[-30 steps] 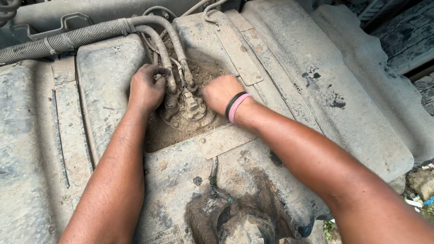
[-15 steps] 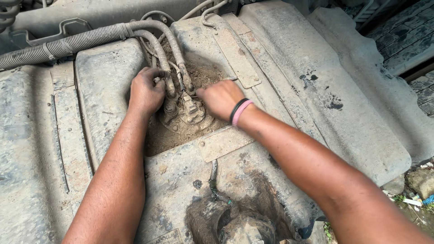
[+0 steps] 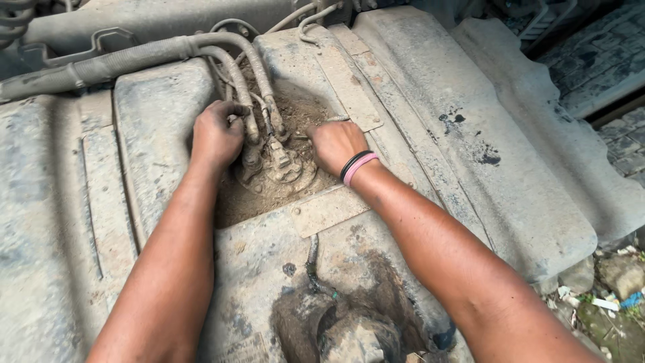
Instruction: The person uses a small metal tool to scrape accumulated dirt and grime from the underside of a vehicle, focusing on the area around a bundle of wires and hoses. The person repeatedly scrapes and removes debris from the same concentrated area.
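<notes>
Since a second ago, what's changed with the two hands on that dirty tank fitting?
Very little. The right hand has drawn back slightly from the round fitting toward its right edge. The left hand still grips the hoses beside it. The dusty tank and wristbands are unchanged.
</notes>
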